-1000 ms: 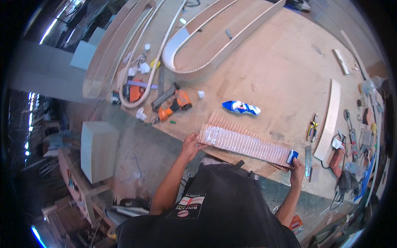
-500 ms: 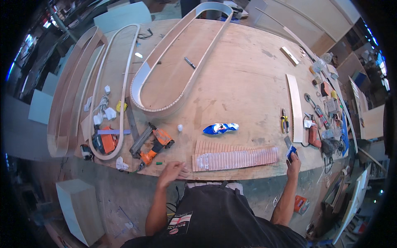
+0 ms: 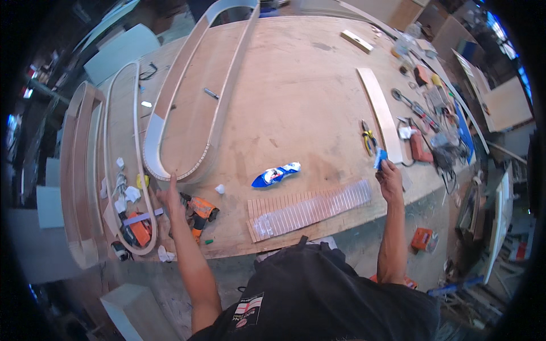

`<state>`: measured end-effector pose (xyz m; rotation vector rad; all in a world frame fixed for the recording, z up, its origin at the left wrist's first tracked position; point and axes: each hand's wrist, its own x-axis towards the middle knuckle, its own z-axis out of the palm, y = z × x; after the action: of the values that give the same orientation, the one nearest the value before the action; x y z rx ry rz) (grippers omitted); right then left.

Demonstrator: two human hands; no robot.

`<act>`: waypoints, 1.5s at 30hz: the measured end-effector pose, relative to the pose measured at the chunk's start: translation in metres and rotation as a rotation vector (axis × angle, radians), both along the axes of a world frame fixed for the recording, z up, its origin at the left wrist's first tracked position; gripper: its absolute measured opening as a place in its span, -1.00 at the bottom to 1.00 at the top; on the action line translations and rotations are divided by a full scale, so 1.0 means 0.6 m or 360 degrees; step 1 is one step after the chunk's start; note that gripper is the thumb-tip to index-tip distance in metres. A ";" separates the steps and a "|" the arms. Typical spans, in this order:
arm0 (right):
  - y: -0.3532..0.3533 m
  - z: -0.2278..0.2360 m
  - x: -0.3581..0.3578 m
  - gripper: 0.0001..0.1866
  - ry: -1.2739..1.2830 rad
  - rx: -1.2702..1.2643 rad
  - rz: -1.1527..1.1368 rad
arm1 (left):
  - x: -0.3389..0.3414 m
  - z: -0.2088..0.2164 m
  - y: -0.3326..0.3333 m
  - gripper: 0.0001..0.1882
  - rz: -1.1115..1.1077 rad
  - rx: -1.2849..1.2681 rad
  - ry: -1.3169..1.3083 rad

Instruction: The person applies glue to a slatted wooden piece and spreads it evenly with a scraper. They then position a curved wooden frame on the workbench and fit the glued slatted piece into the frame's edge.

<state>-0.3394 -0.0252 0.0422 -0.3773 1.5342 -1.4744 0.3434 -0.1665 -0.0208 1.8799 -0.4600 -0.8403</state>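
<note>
My right hand (image 3: 391, 179) is closed around a scraper (image 3: 380, 159) whose blue part sticks up past the fingers. It hovers over the bench's near right side, by the yellow-and-black pliers (image 3: 368, 138). My left hand (image 3: 170, 196) is stretched out, fingers apart and slightly blurred, at the near end of the long oval wooden frame (image 3: 207, 161); whether it touches the frame I cannot tell. The orange nail gun (image 3: 202, 211) lies just right of that hand, partly behind the forearm. Between my hands are a slotted wooden strip (image 3: 310, 210) with shiny film on it and a crumpled blue-and-white packet (image 3: 276, 174).
Left on the bench (image 3: 296, 96) stand a thin oval ring (image 3: 137, 102) and a curved wooden form (image 3: 79, 170). A pale board (image 3: 378, 108) lies to the right, beside a red power tool (image 3: 420, 145) and assorted tools. A pale box (image 3: 133, 310) stands on the floor.
My left hand has moved forward and left, from the bench's near edge to the oval frame. My right hand has risen with the scraper, now turned differently. The view has shifted and tilted.
</note>
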 end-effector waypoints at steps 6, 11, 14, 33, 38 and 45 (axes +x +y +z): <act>-0.140 0.019 0.020 -0.75 -0.0279 -0.0098 0.0311 | 0.008 0.015 -0.047 -0.24 0.0014 0.0125 0.0534; -0.401 -0.020 0.107 -0.70 -0.0417 -0.0087 0.0674 | 0.033 -0.004 -0.053 -0.46 0.0118 0.0133 0.0750; -0.568 -0.050 0.175 -0.63 -0.0610 -0.0146 0.0855 | 0.036 -0.007 -0.058 -0.45 0.0146 0.0091 0.0748; -1.054 -0.159 0.458 -0.59 -0.1493 -0.0370 0.0559 | -0.086 0.130 -0.001 -0.37 0.0040 0.0009 0.0542; -1.081 -0.167 0.450 -0.67 -0.1341 -0.0208 0.0522 | -0.091 0.117 -0.019 -0.43 0.0142 -0.0038 0.0552; -1.059 -0.191 0.382 -0.66 -0.1344 -0.0229 0.0377 | -0.078 0.127 -0.074 -0.39 0.0057 -0.0085 0.0493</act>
<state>-0.1102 -0.6608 -0.0721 0.0053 0.6882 -1.3077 0.2969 -0.2108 0.0554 1.6672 -0.2533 -1.0632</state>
